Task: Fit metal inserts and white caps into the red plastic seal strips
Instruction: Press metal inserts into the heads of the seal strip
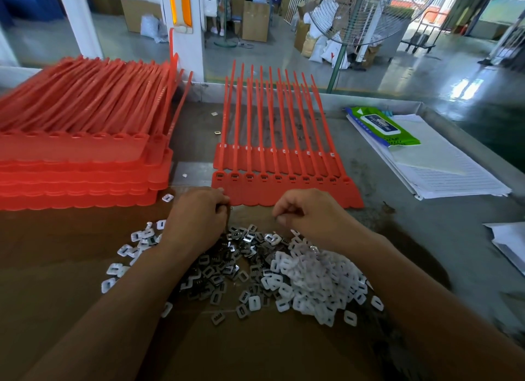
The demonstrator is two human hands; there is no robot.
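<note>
Left hand point(196, 218), right hand point(308, 213) palms down, fingers curled.

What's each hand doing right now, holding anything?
Left hand: fingers curled, pinching what looks like a small metal insert.
Right hand: fingers curled, thumb against forefinger; whether it holds anything cannot be told.

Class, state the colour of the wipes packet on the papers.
The wipes packet is green, blue-labelled; head view.
</note>
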